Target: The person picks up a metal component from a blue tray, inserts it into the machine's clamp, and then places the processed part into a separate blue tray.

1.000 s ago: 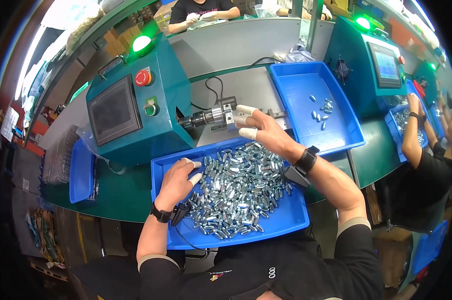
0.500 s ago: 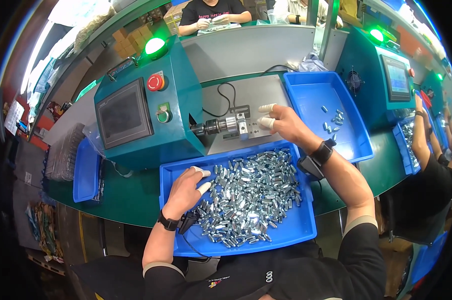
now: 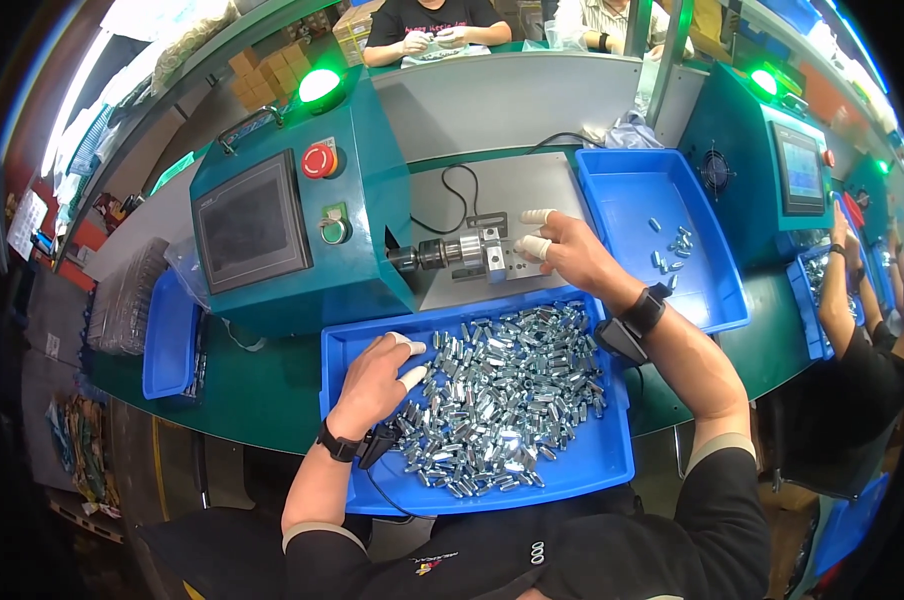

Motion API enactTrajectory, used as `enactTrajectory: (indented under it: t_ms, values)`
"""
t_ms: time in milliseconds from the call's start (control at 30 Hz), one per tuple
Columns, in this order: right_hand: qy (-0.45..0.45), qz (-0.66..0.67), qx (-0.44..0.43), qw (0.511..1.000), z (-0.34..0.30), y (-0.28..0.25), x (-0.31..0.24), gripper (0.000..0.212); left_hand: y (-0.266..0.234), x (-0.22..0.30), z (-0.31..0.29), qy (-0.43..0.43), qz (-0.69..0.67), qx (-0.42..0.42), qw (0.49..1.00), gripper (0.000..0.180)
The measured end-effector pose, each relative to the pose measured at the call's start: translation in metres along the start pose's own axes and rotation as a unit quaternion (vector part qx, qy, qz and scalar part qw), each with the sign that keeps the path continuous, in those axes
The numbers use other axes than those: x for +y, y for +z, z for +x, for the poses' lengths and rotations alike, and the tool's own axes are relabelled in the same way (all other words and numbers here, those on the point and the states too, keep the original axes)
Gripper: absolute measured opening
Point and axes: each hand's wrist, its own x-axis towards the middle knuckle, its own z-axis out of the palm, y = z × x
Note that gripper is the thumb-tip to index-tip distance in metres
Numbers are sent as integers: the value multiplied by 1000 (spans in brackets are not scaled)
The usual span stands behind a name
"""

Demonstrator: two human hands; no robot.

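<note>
Green worktop point(image 3: 272, 375) across the mid. of the view, w/ a grey partition point(image 3: 512, 105) along its far side. Behind that, a co-worker point(image 3: 437, 18) in a dark top has both hands up close together over something pale, too small to ID. At far R, a 2nd teal machine point(image 3: 722, 125) w/ a lit screen, and another person's arms point(image 3: 838, 290) beside it.

Nearest the wearer: big blue front tray point(image 3: 587, 472), its mid. and R side heaped w/ small shiny metal parts point(image 3: 512, 395). L hand point(image 3: 370, 378) is over the tray's L side, at the heap's edge, pale covers on the fingertips; thumb & forefinger spread, no part visible btwn them. Can't tell if it touches the heap.

R hand point(image 3: 580, 258) reaches fwd past the tray's far rim, over a grey metal plate point(image 3: 522, 190), just R of a silver block point(image 3: 495, 255). Two pale-tipped digits show apart, pointing L; rest of the grip hidden, so can't tell if it's pinching a part. Black wrist straps on both arms.

Block sits at the end of a dark & silver chuck point(image 3: 437, 254) coming out of the teal machine point(image 3: 372, 130) on the L. That machine has a dark screen point(image 3: 252, 225), red button point(image 3: 319, 160), green button point(image 3: 334, 230) and, on top, a lit green lamp point(image 3: 319, 85).

R of the plate: blue back tray point(image 3: 627, 200), a few loose parts inside, well apart from the heap.
</note>
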Motion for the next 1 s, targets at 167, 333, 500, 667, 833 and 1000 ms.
enactTrajectory:
  t_ms: [167, 333, 500, 667, 833, 1000]
  values:
    - [-40, -94, 63, 993, -1, 2, -13, 65, 3, 5, -1, 22, 29, 16, 999, 32]
    - [-85, -346, 163, 920, 7, 2, -14, 71, 11, 2, 0, 42, 46, 32, 998, 30]
    - [-95, -434, 131, 886, 12, 19, -33, 51, 9, 9, -7, 40, 57, 27, 997, 28]
    - [-131, -472, 149, 859, 21, 25, -24, 39, 12, 8, -11, 69, 60, 49, 995, 27]
    - [-130, -481, 159, 852, 18, 23, -40, 32, 15, 2, -10, 55, 69, 24, 996, 23]
    - [-94, -470, 201, 854, -3, -8, -40, 41, 16, -4, -11, 47, 56, 28, 997, 22]
